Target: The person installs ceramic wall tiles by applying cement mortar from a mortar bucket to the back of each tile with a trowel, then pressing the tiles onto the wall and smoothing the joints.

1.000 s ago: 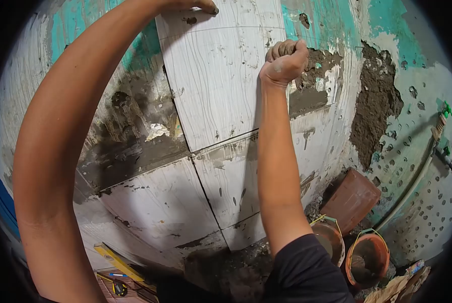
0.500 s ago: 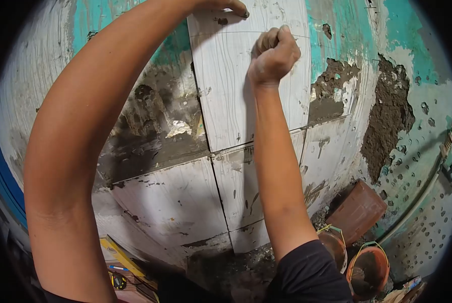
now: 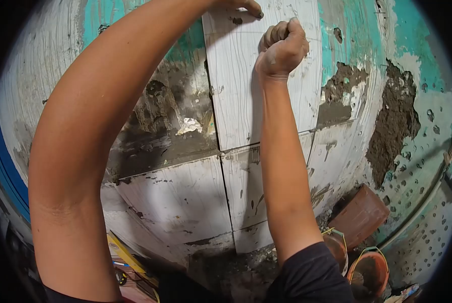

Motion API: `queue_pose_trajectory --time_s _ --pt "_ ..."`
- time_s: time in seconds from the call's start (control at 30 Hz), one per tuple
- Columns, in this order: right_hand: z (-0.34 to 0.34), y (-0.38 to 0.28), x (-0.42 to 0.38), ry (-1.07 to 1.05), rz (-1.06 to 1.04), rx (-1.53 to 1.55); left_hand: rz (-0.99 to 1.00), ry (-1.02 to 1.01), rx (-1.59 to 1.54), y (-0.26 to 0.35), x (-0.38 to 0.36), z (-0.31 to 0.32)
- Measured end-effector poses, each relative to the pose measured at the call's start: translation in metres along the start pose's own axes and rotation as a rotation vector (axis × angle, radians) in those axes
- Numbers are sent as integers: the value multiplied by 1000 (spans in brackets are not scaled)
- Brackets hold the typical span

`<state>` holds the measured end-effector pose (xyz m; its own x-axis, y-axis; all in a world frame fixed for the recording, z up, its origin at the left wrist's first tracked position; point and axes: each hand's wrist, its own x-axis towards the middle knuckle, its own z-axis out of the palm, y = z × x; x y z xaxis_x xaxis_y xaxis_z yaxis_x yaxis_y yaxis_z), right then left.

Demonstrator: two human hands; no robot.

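Observation:
A tall white wall tile with grey wood-grain lines stands upright against the wall, above a row of lower tiles. My right hand is a closed fist, thumb side up, right in front of the tile's upper part, and I see nothing in it. At the top edge of the view, my left hand reaches over the same tile. Its visible fingers are stretched out against the tile face, and the rest of that hand is cut off. Grey mortar smudges mark the tile, and my fingertips look dirty.
Wet mortar covers the wall left of the tile. Lower white tiles have smears. At lower right are a reddish-brown container and mortar buckets. A yellow level and tape measure lie at lower left.
The camera view has shifted slightly, so the wall appears further right. My right fist sits a little higher on the tile. My left hand stays at the tile's upper part.

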<state>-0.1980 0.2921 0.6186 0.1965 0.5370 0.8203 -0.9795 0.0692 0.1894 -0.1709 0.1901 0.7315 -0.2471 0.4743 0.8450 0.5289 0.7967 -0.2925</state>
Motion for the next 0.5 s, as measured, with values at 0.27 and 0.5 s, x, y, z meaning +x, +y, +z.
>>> queue_pose_trajectory --time_s 0.27,0.5 --pt "-10 2 16 64 37 -26 -11 15 25 -1 4 0" --pt "-26 17 11 20 -143 -310 -30 -13 58 3 6 -4"
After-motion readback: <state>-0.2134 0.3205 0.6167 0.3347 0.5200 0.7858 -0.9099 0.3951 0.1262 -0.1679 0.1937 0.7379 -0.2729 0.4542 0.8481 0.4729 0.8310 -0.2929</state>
